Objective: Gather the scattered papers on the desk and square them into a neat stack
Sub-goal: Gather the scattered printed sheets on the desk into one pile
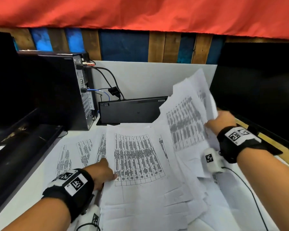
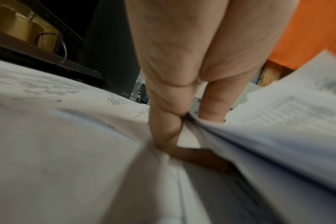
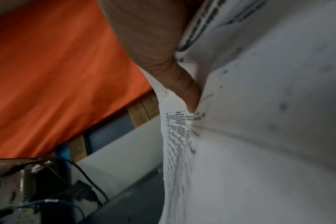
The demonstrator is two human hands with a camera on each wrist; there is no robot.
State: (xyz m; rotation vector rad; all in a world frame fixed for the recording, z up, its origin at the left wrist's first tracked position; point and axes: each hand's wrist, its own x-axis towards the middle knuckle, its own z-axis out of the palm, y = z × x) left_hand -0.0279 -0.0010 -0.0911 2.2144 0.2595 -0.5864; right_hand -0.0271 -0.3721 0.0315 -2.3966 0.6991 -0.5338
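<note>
Printed sheets cover the white desk (image 1: pixel 15 212). My left hand (image 1: pixel 105 170) grips the left edge of the middle pile of papers (image 1: pixel 140 160). In the left wrist view its fingers (image 2: pixel 163 121) reach under the sheets while the thumb sits on top. More loose sheets (image 1: pixel 70 155) lie flat to the left of that hand. At the right, my right hand (image 1: pixel 221 121) holds a bundle of sheets (image 1: pixel 187 117) tilted up off the desk. The right wrist view shows its thumb (image 3: pixel 186 91) pressed against this paper (image 3: pixel 259 136); the other fingers are hidden behind it.
A black computer tower (image 1: pixel 62 90) with cables (image 1: pixel 110 84) stands at the back left. A black keyboard (image 1: pixel 132 110) leans upright at the back. A dark monitor (image 1: pixel 257 90) fills the right side, and a black monitor base (image 1: pixel 23 147) borders the left.
</note>
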